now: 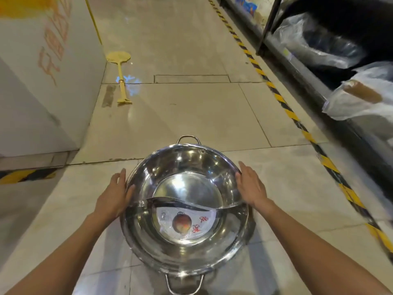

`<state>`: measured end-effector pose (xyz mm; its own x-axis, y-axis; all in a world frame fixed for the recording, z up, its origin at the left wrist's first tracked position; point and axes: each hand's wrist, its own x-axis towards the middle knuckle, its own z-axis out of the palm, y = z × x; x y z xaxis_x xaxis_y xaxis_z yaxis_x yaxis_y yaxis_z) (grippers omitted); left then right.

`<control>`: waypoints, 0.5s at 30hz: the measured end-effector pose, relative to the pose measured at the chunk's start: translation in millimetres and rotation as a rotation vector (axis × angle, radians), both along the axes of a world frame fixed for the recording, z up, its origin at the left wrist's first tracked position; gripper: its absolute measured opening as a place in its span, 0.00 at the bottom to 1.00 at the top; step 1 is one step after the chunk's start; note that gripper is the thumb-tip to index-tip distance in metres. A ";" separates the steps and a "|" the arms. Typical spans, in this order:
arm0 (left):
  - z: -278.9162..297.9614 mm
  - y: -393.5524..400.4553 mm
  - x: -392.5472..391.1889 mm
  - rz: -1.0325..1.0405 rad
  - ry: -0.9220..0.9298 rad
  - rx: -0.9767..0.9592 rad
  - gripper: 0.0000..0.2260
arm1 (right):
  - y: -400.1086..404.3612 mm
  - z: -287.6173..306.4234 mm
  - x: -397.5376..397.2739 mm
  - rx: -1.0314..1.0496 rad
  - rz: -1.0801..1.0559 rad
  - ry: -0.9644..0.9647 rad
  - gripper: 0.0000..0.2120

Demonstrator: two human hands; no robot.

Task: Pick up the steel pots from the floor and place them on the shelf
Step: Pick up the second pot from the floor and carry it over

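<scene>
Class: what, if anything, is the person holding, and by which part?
The pot, pressed between the left hand and right hand at opposite sides of its rim; its two handles are untouched.

- Left forearm (70,248), lower left of the frame: bare from the frame's edge to the wrist.
- Right forearm (308,241), lower right: bare likewise.
- Left grip (116,196) and right grip (252,186), just below centre: bare hands.

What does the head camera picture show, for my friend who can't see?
A left hand and right hand press flat against the sides of a shiny steel pot with a wavy divider, over a tiled floor. A yellow long-handled paddle lies farther off, left.
</scene>
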<state>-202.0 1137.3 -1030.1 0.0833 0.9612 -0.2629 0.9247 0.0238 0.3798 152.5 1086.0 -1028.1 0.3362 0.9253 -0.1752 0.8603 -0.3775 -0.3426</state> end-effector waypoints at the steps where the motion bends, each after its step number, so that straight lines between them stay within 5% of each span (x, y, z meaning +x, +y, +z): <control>1: -2.1 0.2 0.2 0.002 -0.006 0.005 0.28 | -0.7 -0.9 1.0 0.005 0.004 0.010 0.22; 15: 2.8 -17.5 1.6 -0.049 -0.058 0.076 0.11 | -28.7 12.1 -3.7 -0.037 0.039 0.059 0.21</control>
<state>-200.4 1119.8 -1027.3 0.1439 0.9727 -0.1823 0.9004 -0.0523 0.4318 148.8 1057.3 -1016.0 0.2886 0.9299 -0.2282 0.8533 -0.3579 -0.3793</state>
